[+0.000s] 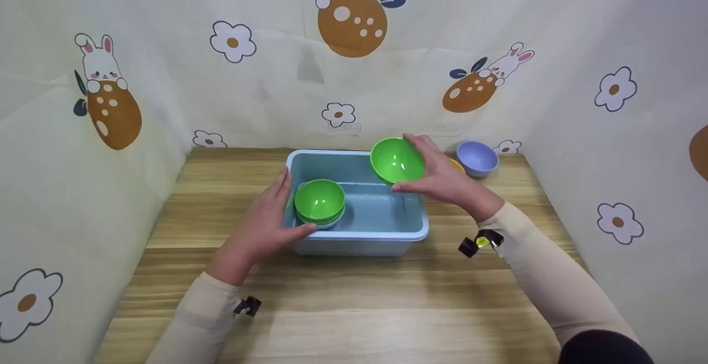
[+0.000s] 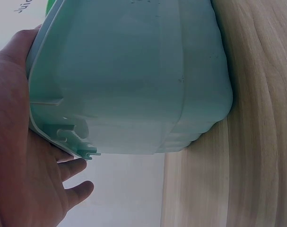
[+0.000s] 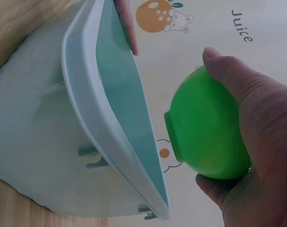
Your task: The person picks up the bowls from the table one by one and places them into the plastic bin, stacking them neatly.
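My right hand (image 1: 447, 180) grips a green bowl (image 1: 394, 160) above the right back part of a light blue plastic basin (image 1: 359, 235). In the right wrist view, the thumb and fingers span the bowl's outside, and its base points toward the basin. A stack of bowls with a green bowl (image 1: 319, 201) on top sits inside the basin at the left. My left hand (image 1: 260, 223) rests on the basin's left front corner, thumb along the front rim and fingers extended along the left side. In the left wrist view, the basin's outer wall (image 2: 119, 80) fills much of the picture.
A purple bowl (image 1: 477, 159) stands at the back right of the wooden table (image 1: 354, 303). A yellow edge (image 1: 458, 165) shows beside it, mostly hidden by my right hand. Patterned cloth (image 1: 265, 93) hangs behind the table and along both sides.
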